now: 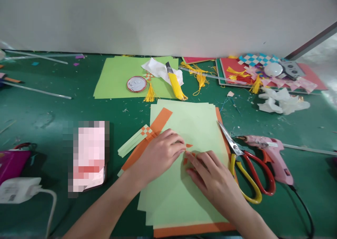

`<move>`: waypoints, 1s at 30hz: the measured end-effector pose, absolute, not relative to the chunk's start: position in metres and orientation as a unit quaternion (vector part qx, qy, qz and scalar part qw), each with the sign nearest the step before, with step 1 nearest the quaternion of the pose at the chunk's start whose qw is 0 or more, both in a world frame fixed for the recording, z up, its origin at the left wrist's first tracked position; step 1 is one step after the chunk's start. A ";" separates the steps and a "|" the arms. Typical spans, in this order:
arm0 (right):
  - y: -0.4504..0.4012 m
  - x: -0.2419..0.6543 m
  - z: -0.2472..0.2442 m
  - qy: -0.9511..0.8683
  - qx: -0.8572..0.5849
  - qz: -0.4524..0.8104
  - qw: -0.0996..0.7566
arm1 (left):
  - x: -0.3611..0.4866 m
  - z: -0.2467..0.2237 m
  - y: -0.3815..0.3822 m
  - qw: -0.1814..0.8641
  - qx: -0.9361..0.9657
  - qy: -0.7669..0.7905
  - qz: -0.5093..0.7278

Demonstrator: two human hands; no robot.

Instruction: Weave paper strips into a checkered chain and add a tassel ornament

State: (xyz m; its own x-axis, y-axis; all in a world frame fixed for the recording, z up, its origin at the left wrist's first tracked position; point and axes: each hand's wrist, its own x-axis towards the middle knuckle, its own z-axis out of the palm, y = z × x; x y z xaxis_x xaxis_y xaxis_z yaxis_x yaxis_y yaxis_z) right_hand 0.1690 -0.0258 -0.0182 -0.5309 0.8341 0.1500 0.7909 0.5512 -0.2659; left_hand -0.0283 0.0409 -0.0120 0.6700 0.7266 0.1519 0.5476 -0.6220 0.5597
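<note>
My left hand (165, 149) has its fingers curled together at a small piece of orange and light green paper strips (189, 146). From the other side, the fingers of my right hand (210, 170) hold the same piece, which they largely cover. Both hands rest over a stack of light green paper sheets (181, 196), with orange paper (195, 229) showing beneath its lower edge. Beside my left hand lie an orange paper strip (162, 120) and a woven green-and-orange strip piece (134, 139). Close to my right hand are open scissors (238, 151) with one yellow and one red handle.
A pink glue gun (276, 154) lies right of the scissors. A phone (91, 158) and a white charger (19, 190) are at left. Behind the stack are a yellow cutter (176, 84), a round lid (136, 84), yellow tassels (201, 81) and crumpled tissue (284, 102).
</note>
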 end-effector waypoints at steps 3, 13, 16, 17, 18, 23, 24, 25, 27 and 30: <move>-0.026 0.169 -0.019 -0.872 -0.465 0.083 0.129 | -0.028 -0.014 0.041 0.237 0.881 0.360 0.193; -0.027 0.168 -0.021 -0.874 -0.467 0.046 0.123 | -0.028 -0.015 0.042 0.240 0.878 0.360 0.204; -0.027 0.169 -0.025 -0.876 -0.464 0.037 0.125 | -0.028 -0.016 0.041 0.240 0.878 0.361 0.204; -0.027 0.169 -0.026 -0.877 -0.463 0.032 0.122 | -0.028 -0.016 0.041 0.242 0.877 0.363 0.203; -0.028 0.169 -0.027 -0.877 -0.465 0.027 0.117 | -0.028 -0.017 0.041 0.243 0.876 0.365 0.200; -0.031 0.173 -0.026 -0.869 -0.476 0.037 0.130 | -0.030 -0.017 0.041 0.235 0.867 0.395 0.196; -0.032 0.175 -0.024 -0.862 -0.482 0.040 0.153 | -0.030 -0.017 0.042 0.228 0.861 0.410 0.199; -0.034 0.178 -0.023 -0.851 -0.492 0.039 0.178 | -0.031 -0.017 0.042 0.220 0.854 0.425 0.201; -0.038 0.184 -0.020 -0.831 -0.513 0.022 0.217 | -0.032 -0.017 0.043 0.212 0.845 0.447 0.202; -0.050 0.190 -0.019 -0.825 -0.528 -0.003 0.202 | -0.032 -0.017 0.042 0.222 0.842 0.452 0.192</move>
State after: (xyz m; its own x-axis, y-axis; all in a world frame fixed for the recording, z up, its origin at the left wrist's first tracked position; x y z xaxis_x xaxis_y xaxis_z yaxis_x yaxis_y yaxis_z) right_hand 0.1901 -0.0503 -0.0188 -0.3618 0.8694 0.3364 0.8719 0.4434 -0.2081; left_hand -0.0324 0.0420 -0.0170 0.5170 0.8470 0.1235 0.6763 -0.4926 0.5477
